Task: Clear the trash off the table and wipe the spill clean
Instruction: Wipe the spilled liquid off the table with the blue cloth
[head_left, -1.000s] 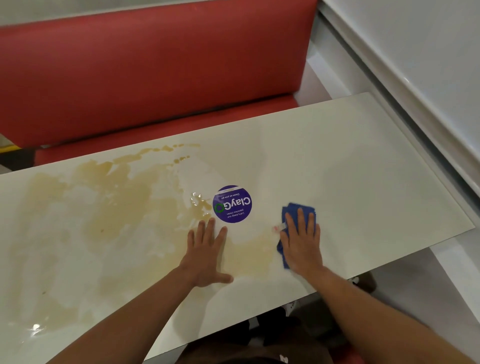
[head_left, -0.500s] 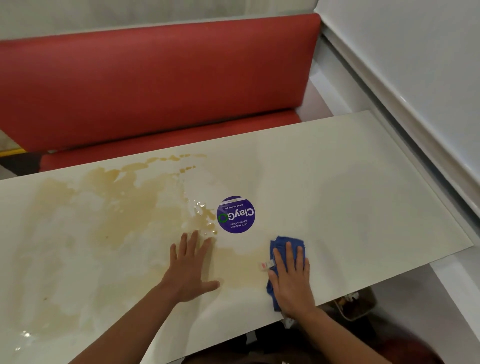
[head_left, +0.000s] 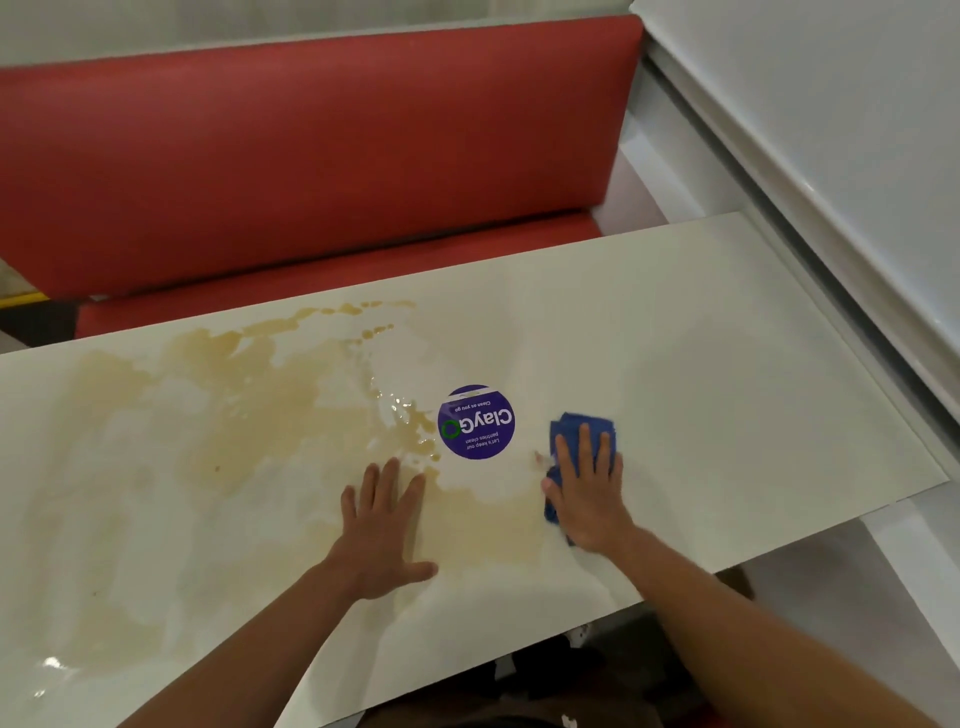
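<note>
Left hands: the left hand (head_left: 382, 535) lies flat near the counter's near edge, fingers straight and spread, holding nothing.
Right hands: the right hand (head_left: 589, 491) presses straight fingers on the blue cloth (head_left: 582, 428), toward the right end.
Sticker: a round purple sticker (head_left: 476, 422) sits between the hands, farther in.
Spill: a tan spill (head_left: 208, 441) spreads over the left half of the counter (head_left: 727, 389).
Beyond far edge: a red bench seat (head_left: 311, 156).

Bare table (head_left: 727, 395) rightward — wall (head_left: 831, 130) beyond
</note>
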